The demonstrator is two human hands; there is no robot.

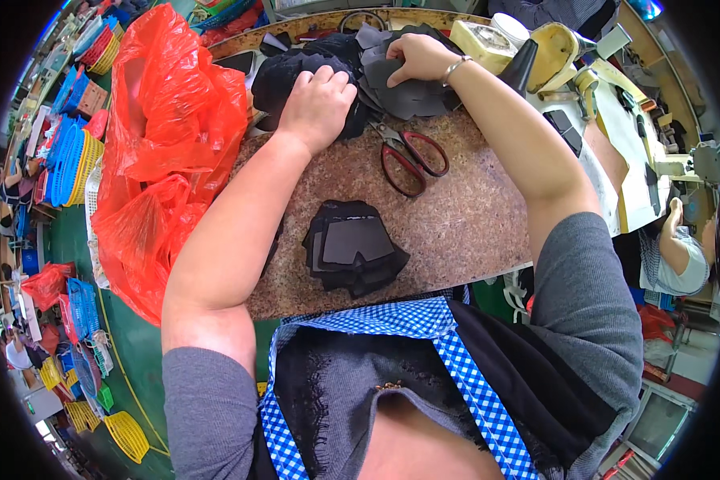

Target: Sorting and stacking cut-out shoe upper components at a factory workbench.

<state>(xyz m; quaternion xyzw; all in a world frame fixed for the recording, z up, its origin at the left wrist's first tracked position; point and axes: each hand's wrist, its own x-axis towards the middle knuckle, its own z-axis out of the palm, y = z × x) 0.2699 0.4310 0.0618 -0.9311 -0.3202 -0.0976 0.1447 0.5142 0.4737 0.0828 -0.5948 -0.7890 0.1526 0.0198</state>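
My left hand point(318, 108) lies over a heap of black cut pieces point(276, 80) at the far edge of the table, fingers curled down into it. Its fingertips are partly hidden. To its right, my right hand point(424, 60) rests at a stack of dark grey cut pieces point(412, 98), thumb and forefinger apart. A pair of scissors point(408, 156) with black and red handles lies just nearer than the pieces, blades pointing toward them. Close to my body sits a smaller stack of black cut pieces point(355, 244), the top one with a notched edge.
A large red plastic bag point(168, 152) bulges along the table's left side. At the back right stand a pale yellow container point(482, 46), a black cone point(520, 68) and a sewing machine point(588, 88). Another person point(674, 256) sits at the right. Baskets point(76, 164) stack at the left.
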